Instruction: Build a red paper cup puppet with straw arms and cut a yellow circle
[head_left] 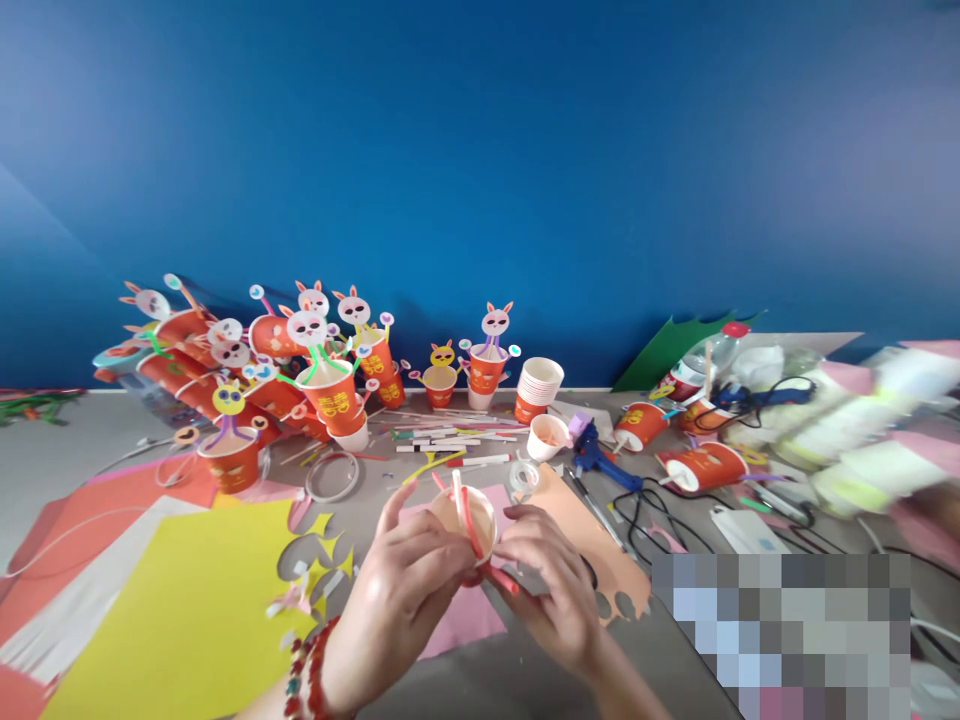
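A white-lined paper cup [487, 513], with red and white straws [468, 515] sticking out of it, was above the middle of the bench's near edge, grasped between the two hands. The left hand [405, 580] pinched its near rim by the straws; the right hand [551, 580] curled against its other side, the fingertips partly hidden. Beneath lay a pink paper sheet [469, 625]. A large yellow paper sheet [180, 600] crowded the near left corner. Just beyond, slim markers [435, 447] and a blue plastic glue gun [600, 462] with trailing black cord cluttered the way to the far edge, where orange-red paper cups with rabbit faces [330, 395] and a nested cup stack [538, 388] stood.
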